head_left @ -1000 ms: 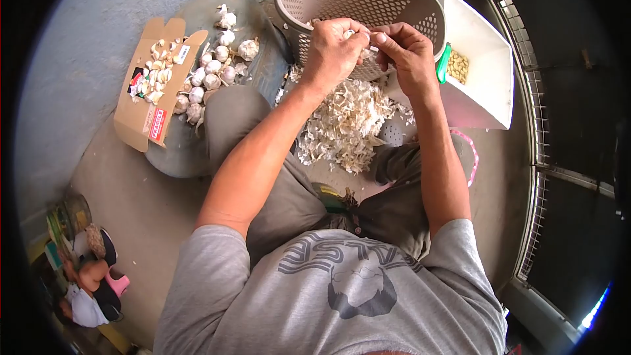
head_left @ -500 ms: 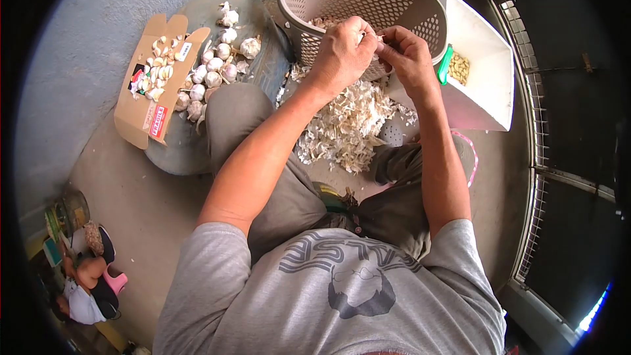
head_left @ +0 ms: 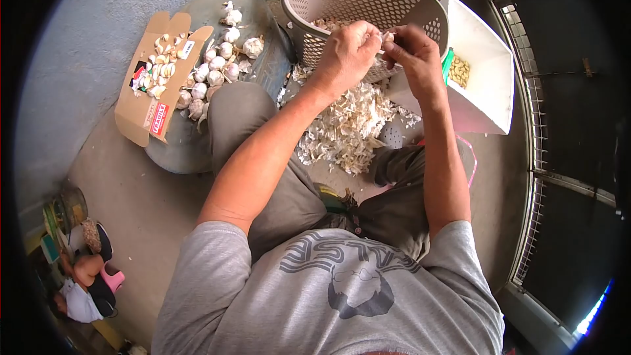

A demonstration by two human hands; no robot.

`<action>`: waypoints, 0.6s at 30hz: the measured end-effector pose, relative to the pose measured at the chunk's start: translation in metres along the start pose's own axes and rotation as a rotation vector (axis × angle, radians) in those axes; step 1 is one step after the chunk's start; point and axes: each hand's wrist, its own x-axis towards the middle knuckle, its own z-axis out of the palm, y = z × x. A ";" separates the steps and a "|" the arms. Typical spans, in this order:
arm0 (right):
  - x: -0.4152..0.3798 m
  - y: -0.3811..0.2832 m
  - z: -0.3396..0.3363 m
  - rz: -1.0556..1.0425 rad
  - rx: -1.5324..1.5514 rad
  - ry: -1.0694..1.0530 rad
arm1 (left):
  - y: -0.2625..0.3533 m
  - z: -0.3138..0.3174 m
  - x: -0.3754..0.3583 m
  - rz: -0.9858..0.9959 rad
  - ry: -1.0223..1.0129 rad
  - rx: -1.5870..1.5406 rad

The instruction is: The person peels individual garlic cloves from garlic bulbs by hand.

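My left hand (head_left: 350, 52) is closed in a pinch, its fingertips meeting those of my right hand (head_left: 416, 52) over the near rim of the basket. Between them shows a small pale garlic clove (head_left: 388, 38) with papery skin; the fingers partly cover it, and both hands grip it. Under my hands a heap of garlic skins (head_left: 348, 128) lies on the floor. To the left, whole garlic bulbs (head_left: 215, 66) rest on a round grey-blue surface (head_left: 174, 158). Loose garlic cloves (head_left: 160, 72) lie on an opened cardboard box (head_left: 135, 115) beside them.
Ahead stands a grey-brown perforated basket (head_left: 309, 36) with garlic inside. Right of it, a white container (head_left: 490, 85) holds peeled cloves (head_left: 459, 72) and a green-handled item (head_left: 448, 64). A mesh-and-bar door (head_left: 536, 125) runs along the right. Another person (head_left: 89, 279) is at lower left.
My hands have drawn slightly apart and my right hand has shifted right, exposing more of the pale garlic between the fingertips. The whole view has shifted slightly.
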 end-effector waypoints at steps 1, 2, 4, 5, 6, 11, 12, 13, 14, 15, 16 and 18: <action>0.000 0.000 0.001 0.027 -0.005 -0.010 | 0.003 -0.002 0.001 0.000 0.001 -0.023; -0.001 0.000 0.003 0.025 -0.036 -0.020 | 0.005 -0.004 0.000 0.000 0.001 -0.046; -0.003 -0.003 0.007 0.020 -0.097 -0.045 | -0.004 -0.001 0.001 0.023 0.029 -0.046; -0.005 -0.005 0.011 0.020 -0.101 -0.023 | -0.009 0.000 0.000 0.033 0.042 -0.046; -0.005 -0.010 0.015 0.021 -0.107 -0.002 | -0.008 0.000 0.000 0.024 0.040 -0.022; -0.004 -0.007 0.009 0.036 -0.128 -0.020 | -0.006 0.001 0.000 0.054 0.058 0.113; -0.004 -0.006 0.007 0.037 -0.145 -0.015 | -0.006 0.002 -0.001 0.059 0.049 0.129; -0.004 -0.006 0.006 0.038 -0.161 -0.011 | -0.006 0.002 -0.001 0.063 0.041 0.147; -0.003 -0.007 0.003 0.012 -0.136 0.016 | -0.006 0.002 -0.002 0.066 0.035 0.167; -0.002 -0.012 0.000 -0.014 -0.112 0.041 | -0.004 0.001 -0.001 0.061 0.016 0.157; -0.004 -0.017 -0.002 -0.032 -0.087 0.067 | -0.003 0.001 -0.004 0.037 -0.024 0.135; -0.003 -0.026 -0.011 -0.055 -0.013 0.099 | -0.001 -0.003 0.000 0.009 -0.098 0.095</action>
